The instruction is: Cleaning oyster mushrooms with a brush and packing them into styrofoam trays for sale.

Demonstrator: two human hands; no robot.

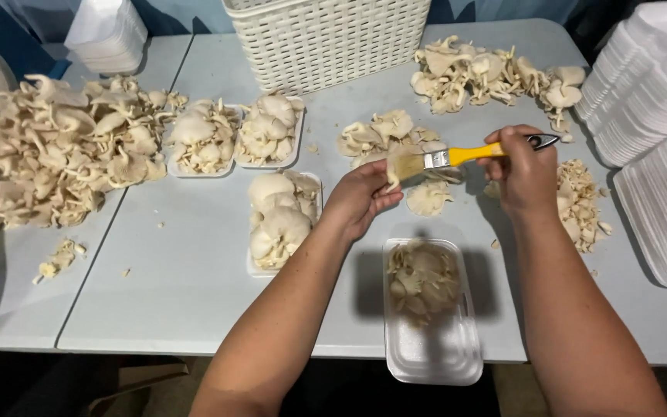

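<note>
Right hand [526,171] closed around a yellow-handled brush [457,157] — bristles against a mushroom [392,171] pinched in the left hand [360,197]. Below, on the tabletop [179,270] — a clear tray [432,324] part-filled with mushrooms.

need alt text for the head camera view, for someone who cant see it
Seen from above, a person's right hand holds a yellow-handled brush with its bristles against an oyster mushroom held in the left hand, over a white foam tray partly filled with mushrooms. More filled trays, a large mushroom pile, a white basket and stacked empty trays lie around on the grey table.
</note>
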